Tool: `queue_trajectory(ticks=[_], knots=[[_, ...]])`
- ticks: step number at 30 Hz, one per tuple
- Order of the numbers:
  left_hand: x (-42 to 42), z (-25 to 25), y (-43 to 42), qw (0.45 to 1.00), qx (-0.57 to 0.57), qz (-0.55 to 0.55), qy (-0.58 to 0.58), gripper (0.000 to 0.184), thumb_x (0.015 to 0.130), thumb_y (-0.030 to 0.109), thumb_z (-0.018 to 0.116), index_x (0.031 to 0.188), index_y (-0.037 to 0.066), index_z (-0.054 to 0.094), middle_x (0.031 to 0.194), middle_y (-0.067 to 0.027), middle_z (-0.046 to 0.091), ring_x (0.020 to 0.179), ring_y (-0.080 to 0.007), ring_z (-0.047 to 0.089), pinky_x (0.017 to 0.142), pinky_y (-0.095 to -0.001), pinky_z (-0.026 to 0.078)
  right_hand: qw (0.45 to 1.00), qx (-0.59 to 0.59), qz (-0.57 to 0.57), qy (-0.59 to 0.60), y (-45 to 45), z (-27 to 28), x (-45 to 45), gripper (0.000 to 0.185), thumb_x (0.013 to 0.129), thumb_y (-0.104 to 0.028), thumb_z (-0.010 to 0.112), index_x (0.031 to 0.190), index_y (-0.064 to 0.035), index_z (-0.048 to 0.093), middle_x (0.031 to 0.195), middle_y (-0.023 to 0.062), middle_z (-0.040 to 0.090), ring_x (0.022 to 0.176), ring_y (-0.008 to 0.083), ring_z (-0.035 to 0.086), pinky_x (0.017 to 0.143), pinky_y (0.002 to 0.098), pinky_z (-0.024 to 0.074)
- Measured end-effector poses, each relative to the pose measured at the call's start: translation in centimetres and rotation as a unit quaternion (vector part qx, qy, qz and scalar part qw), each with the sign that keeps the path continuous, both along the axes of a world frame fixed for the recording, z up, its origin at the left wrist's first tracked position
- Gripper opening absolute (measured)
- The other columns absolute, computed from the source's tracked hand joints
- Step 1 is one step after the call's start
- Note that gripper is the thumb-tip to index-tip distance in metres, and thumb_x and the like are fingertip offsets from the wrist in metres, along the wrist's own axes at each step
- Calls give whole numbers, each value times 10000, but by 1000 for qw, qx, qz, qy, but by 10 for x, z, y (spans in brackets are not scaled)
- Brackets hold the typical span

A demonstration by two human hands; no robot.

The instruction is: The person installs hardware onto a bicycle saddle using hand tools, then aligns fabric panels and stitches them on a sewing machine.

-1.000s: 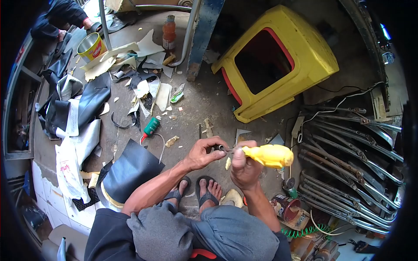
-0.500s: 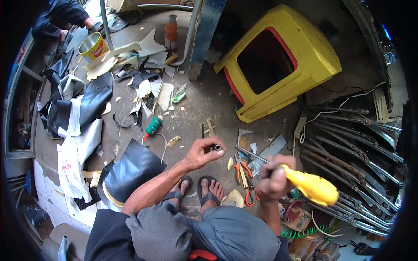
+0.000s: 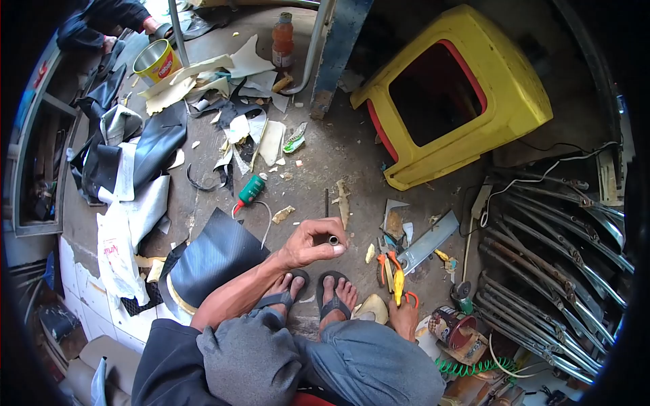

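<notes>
My left hand (image 3: 313, 245) is closed around a short metal tube (image 3: 333, 240), its round open end showing between thumb and curled forefinger. Down by the floor, my right hand (image 3: 404, 319) has its fingers at the end of a yellow-handled screwdriver (image 3: 398, 283); they look closed on it, though the palm side is hidden. The screwdriver overlaps orange-handled pliers (image 3: 382, 262), and an orange handle loop (image 3: 412, 298) shows just beside my fingers. A pale rounded piece (image 3: 371, 308) lies between my right foot and that hand.
A yellow plastic stool (image 3: 433, 159) lies tipped at the back right. Metal tubing frames (image 3: 548, 271) are stacked at right. A green bottle (image 3: 250, 191), black sheet material (image 3: 213, 267) and scraps (image 3: 271, 142) lie left. Another person's foot (image 3: 161, 30) shows at top left.
My right hand has lowered the screwdriver from in front of me to the tools on the floor. My left hand still holds the tube in nearly the same place. The view has shifted slightly.
</notes>
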State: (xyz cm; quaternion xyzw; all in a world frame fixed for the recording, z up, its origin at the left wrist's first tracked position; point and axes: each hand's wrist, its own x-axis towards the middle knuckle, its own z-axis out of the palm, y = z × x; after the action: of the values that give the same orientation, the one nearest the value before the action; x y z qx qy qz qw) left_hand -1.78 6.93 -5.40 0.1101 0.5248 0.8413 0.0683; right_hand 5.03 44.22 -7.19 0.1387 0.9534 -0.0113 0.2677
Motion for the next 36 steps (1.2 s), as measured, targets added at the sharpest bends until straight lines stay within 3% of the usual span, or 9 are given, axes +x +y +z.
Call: queue_trajectory(ticks=[7,11,14,21,23,26,29,30,36], knots=[[-4,5,18,998,-47,44,15,278,991,261,587,877,13,643,844,-46,607,812,-132,553,736,-302,429,987,46,-9,-156,41,-24,26,496,900,-454,594,1155,-44,711,1074,292,698,1036,465,666,885,530,525],[-8,45,31,994,-63,71,-50,416,1058,352,466,803,28,517,779,-4,468,727,-101,425,667,-287,372,992,-126,32,-2,2,11,-12,535,896,-300,703,1337,-22,587,1120,250,689,1072,425,657,939,488,503],[-11,64,46,999,45,-3,-17,407,1081,342,429,799,48,444,746,18,359,708,-97,346,635,-301,332,886,-328,196,264,-72,58,-48,521,856,-148,750,1330,-3,587,1110,206,662,1066,396,627,957,468,479],[-9,26,63,932,338,-42,-127,505,1102,420,412,877,6,592,747,-42,534,794,-134,481,747,-325,413,860,-452,184,149,-121,44,-67,312,932,-91,666,1216,33,633,993,211,686,933,362,682,843,400,527],[-3,29,39,989,-33,108,-93,481,1094,421,427,996,1,639,863,-88,614,876,-183,569,839,-350,469,865,-446,165,160,-120,33,-59,328,991,-193,630,1220,41,633,1029,236,697,928,352,703,800,383,537],[24,0,-10,915,-305,198,-176,364,1029,328,536,1149,6,657,1050,-157,685,988,-264,650,884,-380,512,879,-418,135,185,-101,-1,-47,358,1006,-220,610,1263,28,629,1110,247,686,1008,377,689,850,409,529],[85,-53,-57,815,-438,304,-229,308,957,199,596,1182,-6,639,1118,-207,677,1038,-326,665,920,-405,526,917,-306,157,200,-83,-25,-42,356,1009,-197,597,1290,21,614,1165,244,674,1071,406,661,895,418,520],[117,-80,-78,784,-464,302,-279,421,1005,348,529,1275,38,620,1238,-194,647,1179,-326,610,1039,-429,456,913,-295,180,218,-72,-36,-42,357,1011,-173,581,1319,6,597,1193,234,666,1106,427,635,928,439,507],[213,12,-123,537,-667,423,-297,379,843,172,649,1142,-60,669,1098,-273,689,1056,-416,645,940,-461,495,945,-211,30,247,-3,-46,-47,334,1013,-163,542,1316,-29,591,1175,249,664,1084,447,631,894,480,504]])
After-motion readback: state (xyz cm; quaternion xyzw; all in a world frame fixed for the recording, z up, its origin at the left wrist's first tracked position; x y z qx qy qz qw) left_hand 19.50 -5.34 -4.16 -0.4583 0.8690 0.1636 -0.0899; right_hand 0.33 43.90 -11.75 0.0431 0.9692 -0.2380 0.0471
